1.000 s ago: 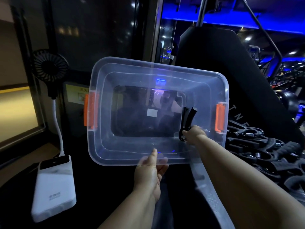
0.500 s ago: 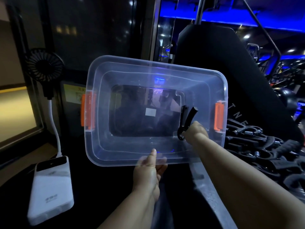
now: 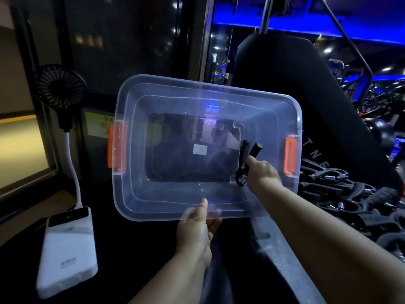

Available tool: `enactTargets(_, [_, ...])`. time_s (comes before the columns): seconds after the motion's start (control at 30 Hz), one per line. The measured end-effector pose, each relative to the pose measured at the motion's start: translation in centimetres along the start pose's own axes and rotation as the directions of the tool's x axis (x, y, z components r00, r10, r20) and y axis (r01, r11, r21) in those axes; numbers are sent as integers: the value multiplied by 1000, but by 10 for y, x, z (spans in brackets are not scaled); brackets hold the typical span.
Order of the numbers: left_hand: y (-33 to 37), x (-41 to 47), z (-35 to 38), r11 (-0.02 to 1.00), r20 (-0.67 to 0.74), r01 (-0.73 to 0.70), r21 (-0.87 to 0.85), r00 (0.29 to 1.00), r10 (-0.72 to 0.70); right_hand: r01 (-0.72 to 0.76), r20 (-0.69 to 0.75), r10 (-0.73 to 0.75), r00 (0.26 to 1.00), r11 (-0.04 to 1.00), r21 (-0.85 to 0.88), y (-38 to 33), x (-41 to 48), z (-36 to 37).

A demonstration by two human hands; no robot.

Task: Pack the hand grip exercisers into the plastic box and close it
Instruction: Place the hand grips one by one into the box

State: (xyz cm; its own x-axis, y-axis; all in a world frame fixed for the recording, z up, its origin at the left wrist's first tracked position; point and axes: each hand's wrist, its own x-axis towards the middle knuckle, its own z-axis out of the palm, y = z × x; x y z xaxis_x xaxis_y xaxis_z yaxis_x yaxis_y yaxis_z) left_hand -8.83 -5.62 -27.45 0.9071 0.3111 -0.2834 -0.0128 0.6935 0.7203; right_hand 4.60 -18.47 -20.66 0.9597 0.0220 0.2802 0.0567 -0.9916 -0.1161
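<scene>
**Position.** The clear, rectangular plastic box with rounded corners is held off the surface and tipped so that its open mouth faces the person. No lid is on it. An orange clip latch sits at each short end: one well to the left of the left hand, the other just beyond the right hand.

**Hands.**
- The left hand grips the middle of the near long rim. Its thumb lies over the inner face, and its fingers show through the plastic behind.
- The right hand reaches inside the box at its right end, fingers curled round a black two-handled hand grip exerciser. It holds the exerciser low, near the coil end, and the two handles point up and away from the hand.
- I cannot tell whether the exerciser touches the box floor.

**Remaining stock.** A heap of black hand grip exercisers with steel springs lies to the right of the right forearm, outside the box.

**Handling assessment.**
- The box appears light and thin-walled, as one hand carries it by the rim. It will probably flex and may slip once it is loaded.
- It would be better supported from underneath or set down flat.
- The exercisers look rigid and compact, and their spring ends are likely to snag in the heap.
- Each is best taken by one padded handle or at the coil.

**Other items.** A white slab power bank lies to the left of the left forearm. A small black round fan on a white bendable stalk stands beyond it.
</scene>
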Motion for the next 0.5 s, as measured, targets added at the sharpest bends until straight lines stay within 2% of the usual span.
enactTargets(0.5, [-3,0,-1,997,31,-73,31,997,72,43,18,-41,999,993,-105,1,-1,-2])
